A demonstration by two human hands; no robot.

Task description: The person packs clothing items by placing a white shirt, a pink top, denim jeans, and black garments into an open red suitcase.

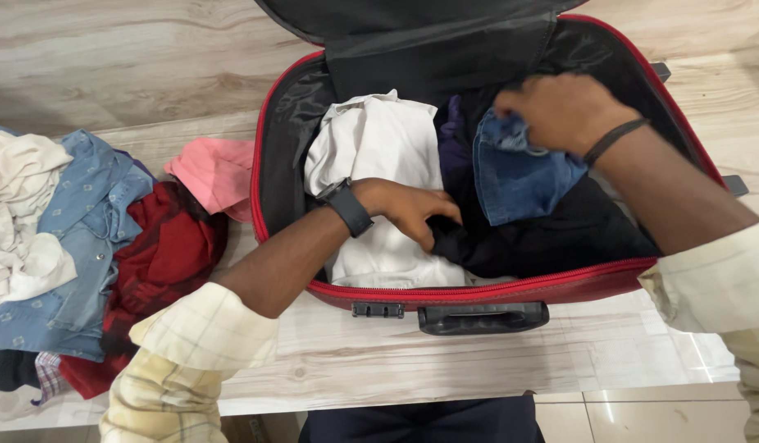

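Note:
An open red suitcase [510, 289] with black lining lies on a pale wooden surface. Inside it are a white garment [378, 143] at the left, a black garment [560, 234] at the right and a blue denim piece [515, 180] on top. My left hand [412, 209], with a black watch on the wrist, rests on the white garment and touches the edge of the black one. My right hand [560, 111] grips the upper edge of the blue denim piece near the suitcase's back.
A heap of clothes sits left of the suitcase: a light blue shirt [84, 238], a dark red garment [166, 262], a cream one [18, 205] and a pink one [215, 172]. The suitcase lid [412, 25] stands open at the back. Tiled floor [642, 414] shows below.

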